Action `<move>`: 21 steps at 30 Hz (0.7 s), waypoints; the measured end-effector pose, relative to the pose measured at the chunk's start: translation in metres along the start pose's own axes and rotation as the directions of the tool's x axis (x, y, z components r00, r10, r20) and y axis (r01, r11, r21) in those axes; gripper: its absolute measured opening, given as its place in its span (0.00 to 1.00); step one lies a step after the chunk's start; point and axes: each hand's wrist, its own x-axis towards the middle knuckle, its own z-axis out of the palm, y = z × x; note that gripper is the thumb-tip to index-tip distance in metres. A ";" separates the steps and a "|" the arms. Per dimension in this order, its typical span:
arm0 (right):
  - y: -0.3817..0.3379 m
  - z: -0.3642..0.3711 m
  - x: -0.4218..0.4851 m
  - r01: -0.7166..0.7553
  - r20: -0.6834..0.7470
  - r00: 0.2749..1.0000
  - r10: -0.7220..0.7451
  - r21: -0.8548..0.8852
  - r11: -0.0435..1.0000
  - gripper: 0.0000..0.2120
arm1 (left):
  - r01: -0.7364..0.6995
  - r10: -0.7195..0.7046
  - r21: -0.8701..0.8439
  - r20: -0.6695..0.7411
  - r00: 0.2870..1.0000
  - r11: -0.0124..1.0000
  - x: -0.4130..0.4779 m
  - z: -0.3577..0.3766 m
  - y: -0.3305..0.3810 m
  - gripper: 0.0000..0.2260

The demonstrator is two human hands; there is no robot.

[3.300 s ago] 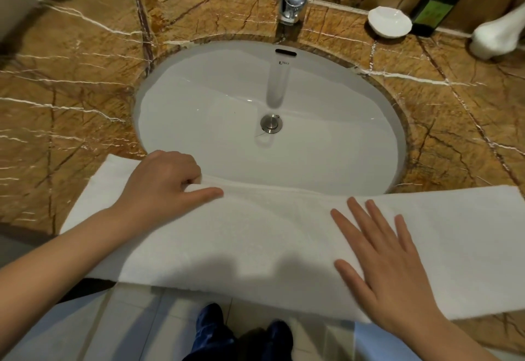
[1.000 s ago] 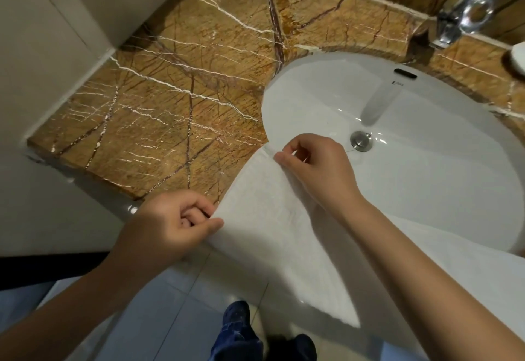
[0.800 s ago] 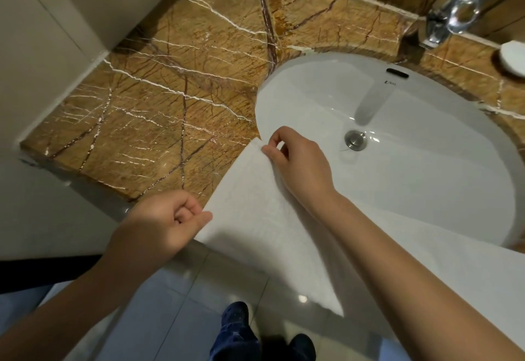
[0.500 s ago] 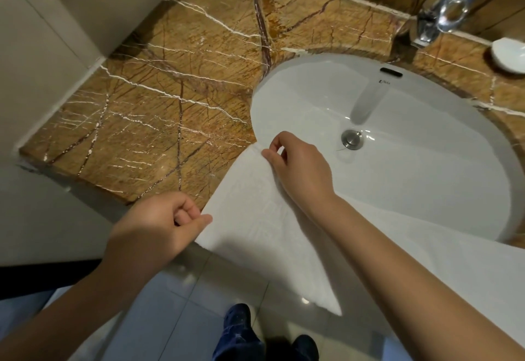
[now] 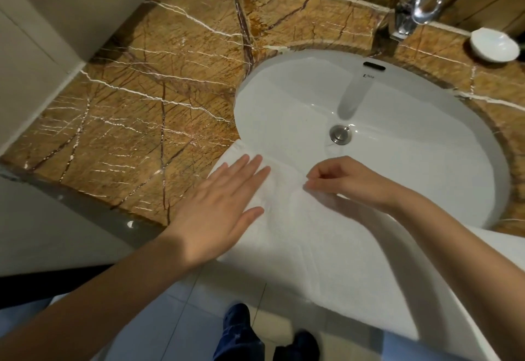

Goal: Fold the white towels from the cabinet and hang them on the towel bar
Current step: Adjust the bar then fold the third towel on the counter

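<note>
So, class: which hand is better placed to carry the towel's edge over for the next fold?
Right, probably: the right hand pinches the towel at its far edge; the left hand lies flat on it, gripping nothing.

The towel (image 5: pixel 326 241) runs off the right edge, partly under a forearm (image 5: pixel 431 250); the sink (image 5: pixel 284 99) lettering is unreadable.

whites against warm brown
the towel (image 5: pixel 312 233) was plain white, same as the basin (image 5: pixel 412 167) and the dish (image 5: pixel 494 45); the counter (image 5: pixel 136 110) was golden-brown marble with dark cracks and thin white veins, the tap (image 5: pixel 423 0) chrome, the floor tiles (image 5: pixel 170 318) pale grey, the shoes (image 5: pixel 238 329) dark blue.
</note>
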 end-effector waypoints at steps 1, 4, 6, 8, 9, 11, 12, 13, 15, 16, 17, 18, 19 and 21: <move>0.003 -0.002 -0.002 0.001 0.017 1.000 0.000 -0.058 0.998 0.12 | -0.005 0.005 0.031 -0.002 1.000 1.000 0.001 0.005 -0.003 0.27; 0.014 -0.005 -0.003 0.065 -0.073 0.995 -0.074 -0.122 0.990 0.13 | -0.012 0.013 0.056 -0.008 1.000 0.998 0.000 0.007 -0.005 0.29; 0.025 -0.008 0.000 0.112 -0.223 0.963 -0.149 -0.173 0.979 0.11 | -0.013 0.014 0.036 -0.013 1.000 0.999 -0.001 0.007 -0.004 0.29; 0.035 -0.003 0.001 0.084 -0.271 0.952 -0.142 -0.217 0.973 0.11 | -0.022 0.023 0.046 -0.021 1.000 0.999 -0.001 0.007 -0.005 0.29; 0.039 0.000 0.002 0.054 -0.259 0.959 -0.118 -0.243 0.969 0.12 | -0.026 0.028 0.050 -0.022 0.999 0.998 -0.001 0.007 -0.005 0.29; 0.042 0.004 -0.001 0.047 -0.218 0.973 -0.081 -0.160 0.986 0.18 | -0.013 0.014 0.052 -0.023 1.000 0.999 -0.002 0.008 -0.009 0.29; 0.043 0.003 -0.005 0.059 -0.197 0.979 -0.056 0.006 0.998 0.21 | 0.000 0.001 0.051 -0.024 1.000 0.999 -0.002 0.007 -0.011 0.29; 0.044 -0.001 -0.009 0.054 -0.168 0.986 -0.023 0.186 0.981 0.22 | 0.013 -0.012 0.045 -0.023 1.000 0.999 -0.003 0.007 -0.014 0.29; 0.050 -0.018 -0.022 -0.007 -0.090 0.995 0.034 0.291 0.957 0.19 | 0.026 -0.026 0.022 -0.031 0.999 0.999 -0.004 0.005 -0.018 0.29; 0.054 -0.025 -0.028 -0.033 -0.072 0.996 0.051 0.235 0.971 0.16 | 0.029 -0.029 0.012 -0.041 0.999 1.000 -0.004 0.004 -0.018 0.29; 0.057 -0.032 -0.033 -0.040 -0.068 0.996 0.052 0.159 0.986 0.13 | 0.033 -0.033 0.003 -0.058 0.998 0.999 -0.004 0.003 -0.017 0.29; 0.059 -0.037 -0.038 -0.028 -0.073 0.997 0.035 0.088 0.996 0.11 | 0.038 -0.039 -0.009 -0.086 0.996 0.999 -0.003 0.002 -0.016 0.29; 0.060 -0.040 -0.041 -0.002 -0.089 0.996 0.005 0.033 0.999 0.10 | 0.038 -0.041 -0.031 -0.120 0.992 0.999 0.000 0.000 -0.014 0.27; 0.059 -0.041 -0.045 0.057 -0.132 0.990 -0.058 -0.013 0.998 0.11 | -0.002 -0.015 -0.088 -0.189 0.982 0.996 0.013 -0.006 -0.007 0.22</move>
